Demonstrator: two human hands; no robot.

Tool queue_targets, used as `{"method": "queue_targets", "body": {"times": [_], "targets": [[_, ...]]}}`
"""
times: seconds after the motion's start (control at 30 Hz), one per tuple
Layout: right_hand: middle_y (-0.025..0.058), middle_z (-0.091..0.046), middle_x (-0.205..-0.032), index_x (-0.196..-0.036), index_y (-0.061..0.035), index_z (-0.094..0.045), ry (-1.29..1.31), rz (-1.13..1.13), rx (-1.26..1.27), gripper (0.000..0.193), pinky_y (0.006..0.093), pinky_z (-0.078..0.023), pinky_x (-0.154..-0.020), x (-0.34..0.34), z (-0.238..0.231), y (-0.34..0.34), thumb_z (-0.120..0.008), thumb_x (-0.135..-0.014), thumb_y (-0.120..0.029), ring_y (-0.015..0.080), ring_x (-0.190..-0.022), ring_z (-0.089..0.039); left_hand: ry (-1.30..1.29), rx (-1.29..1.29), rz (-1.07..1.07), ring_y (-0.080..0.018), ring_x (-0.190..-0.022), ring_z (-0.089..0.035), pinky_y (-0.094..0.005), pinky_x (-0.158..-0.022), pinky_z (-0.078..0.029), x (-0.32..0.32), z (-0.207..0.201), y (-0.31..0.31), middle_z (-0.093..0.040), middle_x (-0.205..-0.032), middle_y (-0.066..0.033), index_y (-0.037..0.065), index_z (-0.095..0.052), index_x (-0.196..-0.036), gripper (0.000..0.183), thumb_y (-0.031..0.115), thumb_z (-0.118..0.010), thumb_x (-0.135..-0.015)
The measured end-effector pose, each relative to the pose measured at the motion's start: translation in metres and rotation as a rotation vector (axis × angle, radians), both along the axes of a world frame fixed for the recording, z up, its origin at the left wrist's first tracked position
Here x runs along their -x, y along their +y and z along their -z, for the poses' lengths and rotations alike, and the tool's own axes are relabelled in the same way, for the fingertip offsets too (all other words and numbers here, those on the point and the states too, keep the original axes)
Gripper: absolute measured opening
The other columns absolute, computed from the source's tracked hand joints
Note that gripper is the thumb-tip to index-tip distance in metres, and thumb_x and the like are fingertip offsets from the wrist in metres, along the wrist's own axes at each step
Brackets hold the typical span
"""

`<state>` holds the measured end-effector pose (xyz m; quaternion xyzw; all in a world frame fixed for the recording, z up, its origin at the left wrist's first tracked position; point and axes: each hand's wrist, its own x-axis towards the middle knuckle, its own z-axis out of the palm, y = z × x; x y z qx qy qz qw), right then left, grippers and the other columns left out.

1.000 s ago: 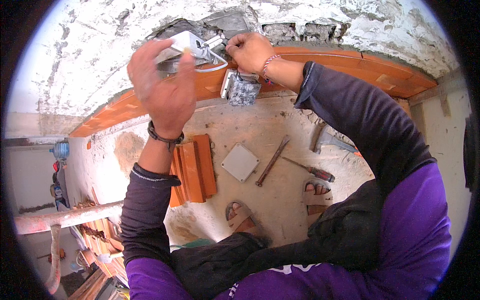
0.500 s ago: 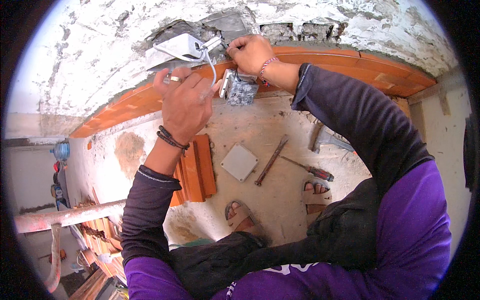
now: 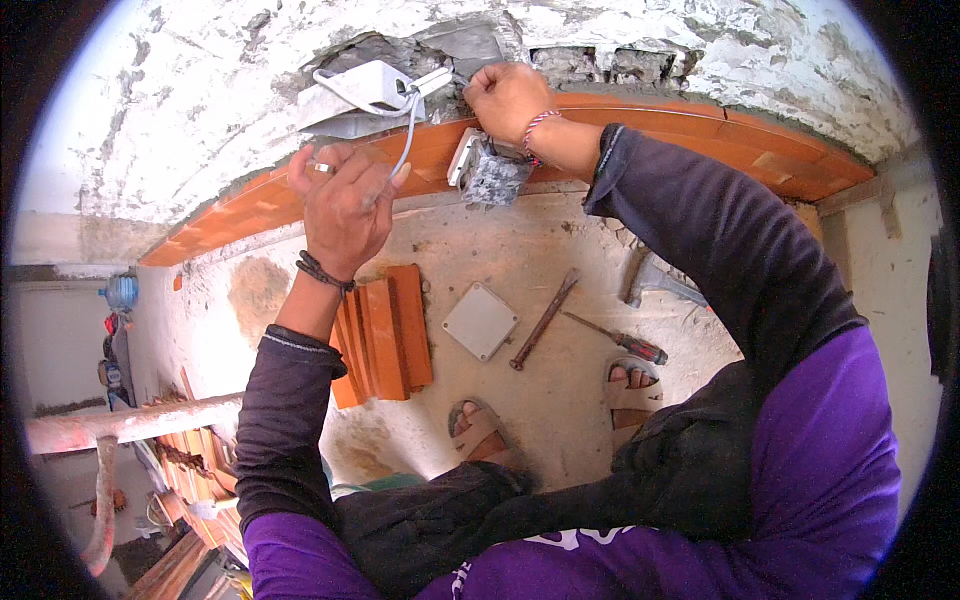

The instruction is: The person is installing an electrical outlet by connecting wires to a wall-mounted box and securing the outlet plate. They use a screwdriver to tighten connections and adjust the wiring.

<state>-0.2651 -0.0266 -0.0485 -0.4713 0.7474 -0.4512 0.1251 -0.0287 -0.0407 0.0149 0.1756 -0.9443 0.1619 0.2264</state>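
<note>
A white electrical box [image 3: 374, 84] sits in a rough wall recess, with a short white conduit [image 3: 433, 82] beside it. Grey cable [image 3: 409, 140] loops round the box and runs down to my left hand [image 3: 345, 205], whose thumb and fingers close on its lower end. My right hand [image 3: 510, 103] is curled in a pinch at the wall, just right of the conduit; whatever lies in its fingertips is hidden. Below my right wrist hangs a second, mortar-smeared box [image 3: 497, 174] with a white rim, in front of the orange tile row.
On the floor lie stacked orange tiles [image 3: 385, 335], a square white cover [image 3: 480, 321], a rusty chisel-like bar [image 3: 545, 318], a screwdriver [image 3: 625, 340] and a hammer [image 3: 655, 280]. A paint-stained metal pole [image 3: 140, 428] crosses at left. Orange tiles [image 3: 690, 128] line the wall's foot.
My left hand has moved left and slightly down, drawing the cable's lower end with it. My right hand has shifted slightly right. The mortar-smeared box has swung a little to the right.
</note>
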Motion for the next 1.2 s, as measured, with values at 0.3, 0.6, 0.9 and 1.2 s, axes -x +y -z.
{"method": "queue_targets", "body": {"times": [0.3,0.6,0.9,1.2], "targets": [[0.0162,-0.071,-0.083,-0.081,-0.0101,-0.073,0.056,-0.072,0.116,0.019,0.0457,-0.054,-0.076,-0.001,0.005,0.010,-0.063,-0.084,-0.026,0.0374,-0.080,-0.068,0.511,-0.111,0.115,-0.0259,-0.102,-0.056,-0.0421,-0.092,-0.039,0.026,0.009,0.057,-0.060,-0.105,-0.0125,0.005,-0.060,-0.112,0.028,0.015,-0.069,-0.087],[0.0150,-0.071,-0.082,-0.083,-0.0091,-0.074,-0.133,-0.182,0.151,0.016,0.0422,-0.054,-0.075,0.016,0.011,0.007,-0.068,-0.080,-0.024,0.0333,-0.077,-0.069,1.401,-1.487,-0.560,-0.0178,-0.083,-0.058,-0.0338,-0.076,-0.051,0.161,0.016,0.025,-0.066,-0.090,-0.0094,-0.008,-0.065,-0.093,0.053,0.045,-0.073,-0.088],[0.0172,-0.069,-0.077,-0.078,-0.0067,-0.072,0.052,-0.269,0.244,0.015,0.0430,-0.054,-0.071,0.024,0.012,0.010,-0.069,-0.077,-0.021,0.0347,-0.071,-0.068,1.763,-1.280,-0.447,-0.0167,-0.064,-0.052,-0.0360,-0.060,-0.048,0.182,0.043,0.008,-0.061,-0.073,-0.0075,-0.006,-0.061,-0.078,0.046,0.036,-0.068,-0.093],[0.0170,-0.069,-0.074,-0.090,-0.0070,-0.073,0.260,-0.270,0.243,0.018,0.0406,-0.054,-0.065,0.033,0.003,0.009,-0.067,-0.082,-0.022,0.0337,-0.068,-0.068,1.335,-0.884,-0.505,-0.0221,-0.076,-0.071,-0.0331,-0.068,-0.054,0.170,0.070,-0.002,-0.073,-0.081,-0.0157,-0.007,-0.070,-0.088,0.041,0.032,-0.060,-0.098]]}}
